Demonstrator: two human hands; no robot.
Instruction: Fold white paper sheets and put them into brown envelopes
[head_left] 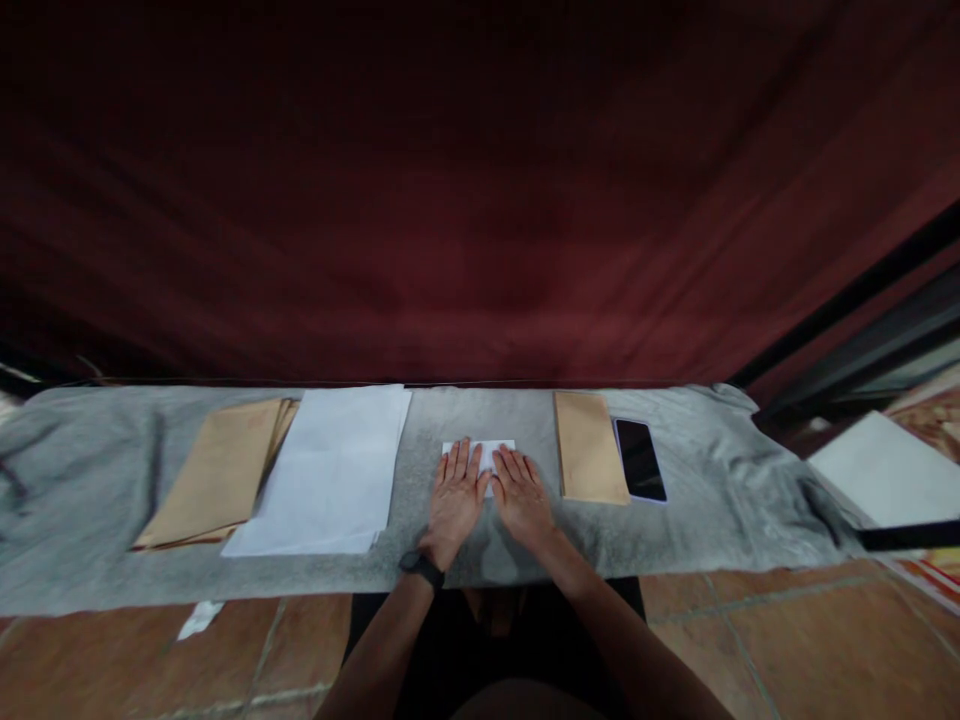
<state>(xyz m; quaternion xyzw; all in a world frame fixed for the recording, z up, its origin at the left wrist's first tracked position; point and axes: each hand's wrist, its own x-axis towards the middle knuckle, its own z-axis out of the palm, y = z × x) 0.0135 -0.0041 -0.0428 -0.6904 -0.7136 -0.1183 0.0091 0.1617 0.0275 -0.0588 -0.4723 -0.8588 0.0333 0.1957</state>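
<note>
A small piece of white paper (486, 458), which looks folded, lies on the grey cloth in front of me. My left hand (456, 495) rests flat on its left part, fingers stretched out and pointing away from me. On its right part lies my right hand (521, 495), also flat with the fingers extended. The thumbs come close together over the middle. Both palms hide much of the paper. To the left is a stack of large white sheets (330, 470); to the right is a stack of brown envelopes (592, 450).
Larger brown envelopes (214, 470) lie at the far left, beside the white sheets. A phone (640, 460) is right of the smaller envelopes. Grey cloth (712, 490) covers the narrow table. Behind hangs a dark red curtain (480, 250). A paper scrap (200, 619) lies on the tiled floor.
</note>
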